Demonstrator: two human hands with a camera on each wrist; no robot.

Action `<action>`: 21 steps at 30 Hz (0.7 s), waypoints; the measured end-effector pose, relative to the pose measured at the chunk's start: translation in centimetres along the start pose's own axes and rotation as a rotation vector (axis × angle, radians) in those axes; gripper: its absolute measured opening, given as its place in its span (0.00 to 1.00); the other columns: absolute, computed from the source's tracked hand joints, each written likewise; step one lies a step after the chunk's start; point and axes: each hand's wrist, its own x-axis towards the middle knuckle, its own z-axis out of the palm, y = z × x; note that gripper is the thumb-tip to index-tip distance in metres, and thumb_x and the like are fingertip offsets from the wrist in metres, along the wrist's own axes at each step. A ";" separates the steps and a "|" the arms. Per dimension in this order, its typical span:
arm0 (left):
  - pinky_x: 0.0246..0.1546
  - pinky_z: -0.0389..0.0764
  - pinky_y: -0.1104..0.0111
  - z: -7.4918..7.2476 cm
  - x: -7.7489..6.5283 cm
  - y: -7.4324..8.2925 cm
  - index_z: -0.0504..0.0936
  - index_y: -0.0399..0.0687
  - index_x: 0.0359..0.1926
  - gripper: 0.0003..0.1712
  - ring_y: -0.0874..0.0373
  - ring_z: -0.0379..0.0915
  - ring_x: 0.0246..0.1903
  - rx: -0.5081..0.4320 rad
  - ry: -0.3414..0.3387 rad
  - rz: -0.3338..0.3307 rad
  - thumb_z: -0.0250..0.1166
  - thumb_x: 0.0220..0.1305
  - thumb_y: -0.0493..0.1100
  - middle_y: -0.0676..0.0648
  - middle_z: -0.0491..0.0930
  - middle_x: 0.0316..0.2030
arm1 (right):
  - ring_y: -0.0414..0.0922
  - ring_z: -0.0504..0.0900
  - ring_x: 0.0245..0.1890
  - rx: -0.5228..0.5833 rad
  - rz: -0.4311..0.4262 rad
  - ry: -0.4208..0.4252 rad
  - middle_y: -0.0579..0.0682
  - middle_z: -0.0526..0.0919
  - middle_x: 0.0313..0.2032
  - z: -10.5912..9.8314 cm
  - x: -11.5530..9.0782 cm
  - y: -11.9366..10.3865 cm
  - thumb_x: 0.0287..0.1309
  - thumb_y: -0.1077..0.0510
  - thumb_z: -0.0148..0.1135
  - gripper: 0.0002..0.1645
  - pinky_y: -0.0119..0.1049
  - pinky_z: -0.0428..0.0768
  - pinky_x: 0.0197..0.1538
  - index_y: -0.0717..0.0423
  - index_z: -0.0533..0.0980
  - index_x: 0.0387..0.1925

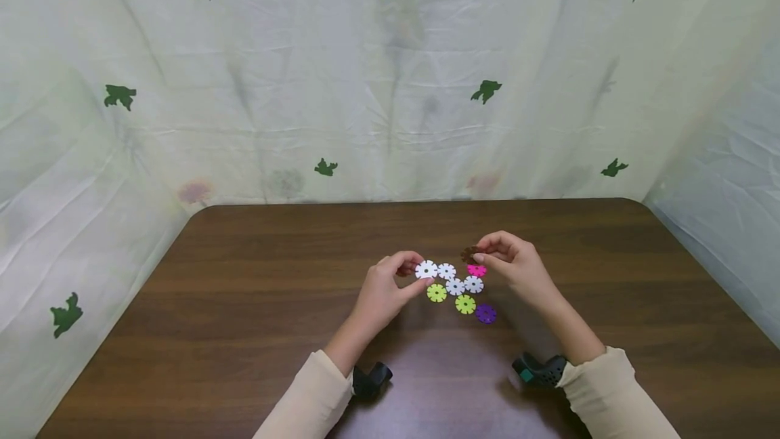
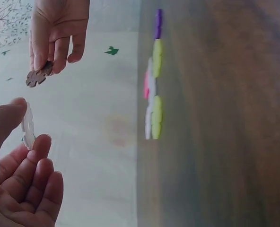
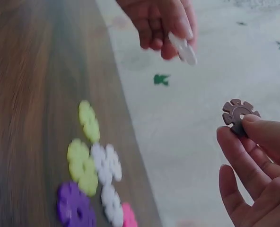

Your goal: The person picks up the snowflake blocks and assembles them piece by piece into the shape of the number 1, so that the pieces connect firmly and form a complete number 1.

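Note:
My left hand (image 1: 382, 290) pinches a white notched disc (image 1: 426, 269) between thumb and fingers, above the table. A brown notched disc (image 3: 235, 116) is pinched by the thumb and fingers of my right hand (image 1: 518, 269). The two discs are apart from each other. Under and between the hands lie several more notched discs: white ones (image 1: 454, 286), a pink one (image 1: 477, 270), a yellow-green one (image 1: 436, 293) at the left, another yellow-green one (image 1: 466, 304) nearer me and a purple one (image 1: 485, 314). Whether any of these are joined I cannot tell.
The discs lie on a dark brown wooden table (image 1: 244, 303). A pale curtain (image 1: 341, 87) with green leaf and bird shapes hangs behind and beside it. Black wrist devices (image 1: 372, 379) sit at both sleeve cuffs.

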 end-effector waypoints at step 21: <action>0.34 0.74 0.72 0.5 -0.4 -0.5 0.81 0.43 0.38 0.17 0.62 0.71 0.32 -0.006 0.047 0.075 0.72 0.45 0.43 0.53 0.78 0.30 | 0.42 0.79 0.29 0.042 -0.055 -0.078 0.61 0.78 0.31 3.1 -0.6 -1.7 0.51 0.73 0.58 0.06 0.33 0.78 0.31 0.69 0.71 0.34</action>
